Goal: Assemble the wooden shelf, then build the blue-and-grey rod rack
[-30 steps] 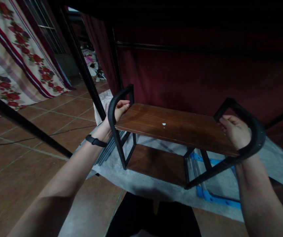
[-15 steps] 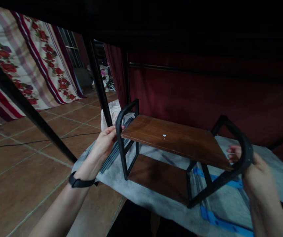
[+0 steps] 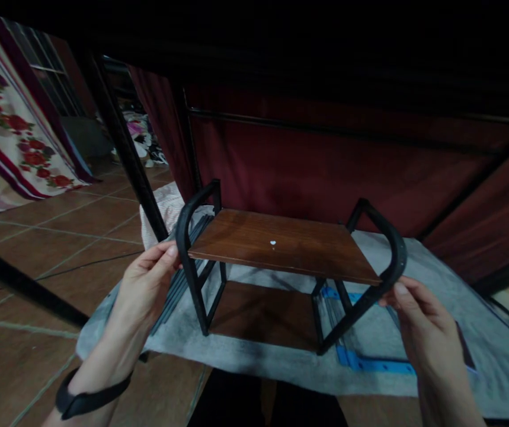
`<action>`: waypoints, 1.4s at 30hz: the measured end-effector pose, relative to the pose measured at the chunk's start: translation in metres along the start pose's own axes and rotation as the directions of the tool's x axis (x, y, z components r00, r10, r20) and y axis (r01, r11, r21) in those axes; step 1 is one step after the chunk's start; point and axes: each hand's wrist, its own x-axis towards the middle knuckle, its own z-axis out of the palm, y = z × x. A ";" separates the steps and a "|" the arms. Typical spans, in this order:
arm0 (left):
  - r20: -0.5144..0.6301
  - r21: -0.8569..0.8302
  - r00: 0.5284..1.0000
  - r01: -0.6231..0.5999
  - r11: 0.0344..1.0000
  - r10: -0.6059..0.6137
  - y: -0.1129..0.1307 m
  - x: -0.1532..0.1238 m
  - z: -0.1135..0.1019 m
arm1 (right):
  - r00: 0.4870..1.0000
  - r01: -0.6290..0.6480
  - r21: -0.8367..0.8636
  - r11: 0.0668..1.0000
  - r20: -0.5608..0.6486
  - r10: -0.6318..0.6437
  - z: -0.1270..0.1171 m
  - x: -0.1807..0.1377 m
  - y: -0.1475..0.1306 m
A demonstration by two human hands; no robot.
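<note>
The rack (image 3: 290, 252) stands upright on the grey-covered counter (image 3: 254, 367), near its front edge, with both ends of its black frame held by the person's hands. The left hand (image 3: 141, 290) closes its grip, thumb and fingers, on the left end; the right hand (image 3: 432, 326) pinches the curved bar of the right end. Rods (image 3: 178, 296) lie toward the counter's left edge, and a blue frame (image 3: 370, 363) lies right of the rack, reaching near the front edge.
</note>
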 end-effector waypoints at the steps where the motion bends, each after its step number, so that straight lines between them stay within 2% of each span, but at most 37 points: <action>1: 0.001 0.001 1.000 0.002 1.000 -0.002 0.000 0.000 0.000 | 1.000 -0.010 0.023 1.000 -0.014 0.010 0.002 0.000 -0.003; 5: 0.005 0.014 1.000 -0.001 1.000 0.001 -0.002 0.002 0.001 | 0.998 -0.037 0.072 0.997 -0.040 0.040 0.006 0.001 -0.011; 11: -0.043 0.004 0.999 -0.028 1.000 0.028 -0.003 0.004 0.005 | 0.998 -0.034 0.043 0.999 -0.059 0.037 0.004 0.001 -0.009; 17: -0.057 -0.019 0.998 -0.029 0.999 0.027 -0.005 0.007 0.002 | 0.999 -0.033 0.091 0.995 -0.008 0.034 0.006 0.004 -0.009; 23: -0.059 -0.009 0.997 -0.045 0.999 0.044 -0.007 0.008 0.001 | 0.995 -0.099 0.180 0.979 0.045 0.092 0.006 0.009 -0.009; 29: -0.052 -0.020 0.997 -0.060 0.998 0.059 -0.009 0.009 0.000 | 0.998 -0.035 0.093 0.995 0.048 0.031 0.003 0.010 -0.008; 34: -0.032 -0.042 0.995 -0.093 0.995 0.092 -0.011 0.009 -0.001 | 0.995 -0.026 0.024 0.999 0.098 0.024 0.002 0.010 -0.016; 42: -0.032 -0.028 0.990 -0.135 0.990 0.135 -0.013 0.006 0.000 | 0.997 0.011 0.061 0.998 0.082 -0.016 0.011 0.006 -0.019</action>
